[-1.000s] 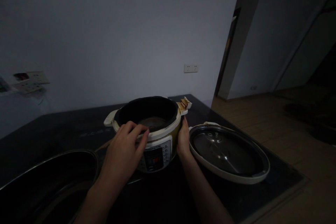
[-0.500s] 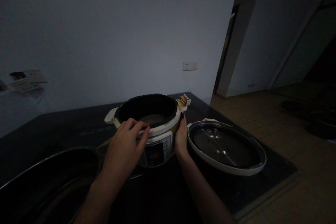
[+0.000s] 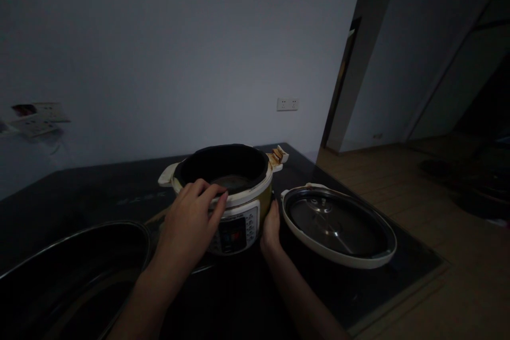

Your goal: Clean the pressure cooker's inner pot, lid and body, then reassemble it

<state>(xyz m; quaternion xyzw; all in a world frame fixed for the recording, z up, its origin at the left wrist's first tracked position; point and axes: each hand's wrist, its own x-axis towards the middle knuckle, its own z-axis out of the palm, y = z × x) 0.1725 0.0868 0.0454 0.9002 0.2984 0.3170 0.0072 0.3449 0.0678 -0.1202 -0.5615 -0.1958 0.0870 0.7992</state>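
Note:
An electric pressure cooker (image 3: 238,203) with a pale body, a front panel and a dark inner pot (image 3: 233,176) stands uncovered in the middle of the head view. My left hand (image 3: 195,212) is closed over its front rim, with bent fingers and the thumb beside the panel. Against the cooker's right side rests my right hand (image 3: 271,227), upright with its fingers stretched along the wall; some fingertips are hidden. The cooker's round lid (image 3: 338,228) lies to the right, its shiny inner side facing up.
A large dark basin (image 3: 75,271) occupies the left front. Everything stands on a dark glossy counter (image 3: 314,292), which ends at a wall behind and drops to a tiled floor on the right. Wall sockets (image 3: 287,104) sit above the back edge.
My right hand has slid down the cooker's side, away from the handle. My left hand stays on the rim. The view has shifted slightly.

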